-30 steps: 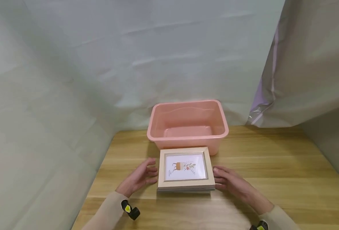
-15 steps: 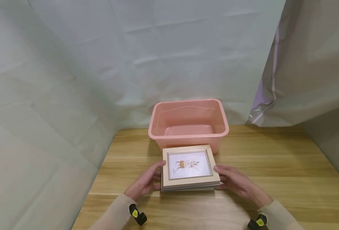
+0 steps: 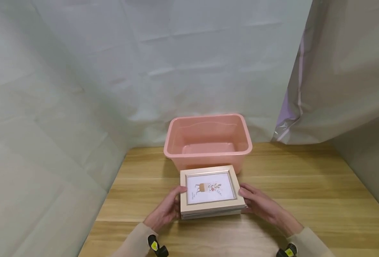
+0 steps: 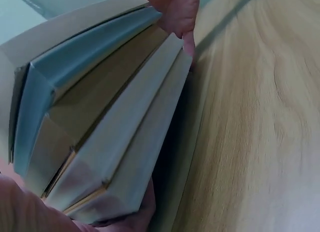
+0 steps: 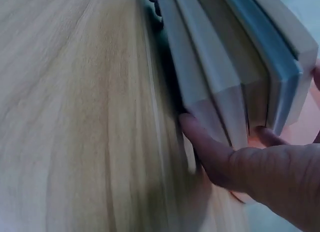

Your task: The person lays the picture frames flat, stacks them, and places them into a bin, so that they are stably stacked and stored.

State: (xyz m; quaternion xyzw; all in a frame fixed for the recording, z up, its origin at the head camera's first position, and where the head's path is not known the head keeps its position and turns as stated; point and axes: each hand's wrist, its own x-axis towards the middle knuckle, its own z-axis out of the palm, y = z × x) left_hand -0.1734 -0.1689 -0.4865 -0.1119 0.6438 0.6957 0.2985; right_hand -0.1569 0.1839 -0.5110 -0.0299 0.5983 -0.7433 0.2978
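A stack of several picture frames [image 4: 107,99] is gripped from both sides. The top one, a cream picture frame [image 3: 210,188], shows a print of a deer-like animal with flowers. Beneath it, the wrist views show a blue frame [image 5: 265,44], a brownish one and pale ones. My left hand [image 3: 167,210] holds the left side, thumb on the upper frame's edge and fingers lower down. My right hand [image 3: 262,204] grips the right side, with a finger at the lowest frame's edge. A dark gap shows between the stack's underside and the table in both wrist views.
Right behind the stack, a pink plastic tub [image 3: 208,156] stands on the wooden table [image 3: 305,185], its visible floor bare. Pale sheeting [image 3: 183,53] hangs behind and to the left, and a grey-brown curtain [image 3: 343,71] hangs at the right.
My left hand has come in from beside the stack and now holds its left side, thumb on top. The right hand has tightened onto the right side. The stack has turned slightly.
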